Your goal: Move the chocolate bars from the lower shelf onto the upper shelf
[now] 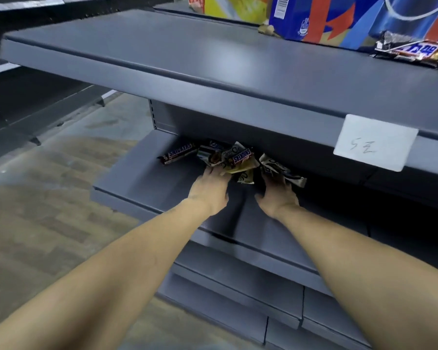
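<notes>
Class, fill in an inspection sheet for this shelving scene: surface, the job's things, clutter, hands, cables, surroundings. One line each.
Surface: grey metal upper shelf above a grey lower shelf.
Job's things: a heap of chocolate bars on the lower shelf, one Snickers bar lying apart at its left; more bars already on the upper shelf at right.
Clutter: blue box and yellow package at the back of the upper shelf.
Hands: left hand reaches into the heap; right hand reaches a pale wrapper; grip hidden.
Cables: nothing seen.
Surroundings: white label on the shelf edge; wood-look floor.
</notes>
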The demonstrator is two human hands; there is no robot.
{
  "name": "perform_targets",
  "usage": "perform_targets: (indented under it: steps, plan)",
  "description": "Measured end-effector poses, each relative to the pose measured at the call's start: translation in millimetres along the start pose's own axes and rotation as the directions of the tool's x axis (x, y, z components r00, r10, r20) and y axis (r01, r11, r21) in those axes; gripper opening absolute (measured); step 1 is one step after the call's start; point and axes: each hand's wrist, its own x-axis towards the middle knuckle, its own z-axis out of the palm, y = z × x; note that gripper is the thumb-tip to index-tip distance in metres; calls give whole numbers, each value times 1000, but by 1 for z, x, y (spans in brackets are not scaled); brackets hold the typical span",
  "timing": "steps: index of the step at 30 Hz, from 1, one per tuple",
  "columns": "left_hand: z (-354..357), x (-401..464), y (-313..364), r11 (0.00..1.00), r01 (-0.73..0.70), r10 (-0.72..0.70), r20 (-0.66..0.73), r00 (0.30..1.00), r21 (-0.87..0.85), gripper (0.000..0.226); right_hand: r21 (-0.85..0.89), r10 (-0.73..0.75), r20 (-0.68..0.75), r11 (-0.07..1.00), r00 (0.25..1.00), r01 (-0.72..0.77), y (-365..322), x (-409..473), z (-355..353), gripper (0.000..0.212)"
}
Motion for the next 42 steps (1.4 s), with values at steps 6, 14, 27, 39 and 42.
perform_targets:
  steps: [6, 14, 27, 39, 42]
  plan:
    - [16, 58, -3, 987, -146, 156, -192, 969, 63, 63, 72, 18, -256, 997, 966, 0, -6, 24, 27, 56]
    - [37, 91, 4, 990, -139, 140, -270, 953, 22, 40, 243, 42, -440, 967, 897, 73, 14, 35, 29, 33]
    - [26, 59, -10, 957, -227, 255, -148, 955, 183, 52, 393, 258, -206, 905, 944, -162, 14, 4, 10, 33]
    - [-1, 26, -35, 963, -256, 266, 131, 955, -88, 43, 486, 377, -89, 825, 922, -290, 4, -46, -3, 24]
    - [1, 21, -37, 958, -261, 276, 137, 951, -119, 42, 416, 360, -138, 866, 923, -276, 1, -56, 0, 27]
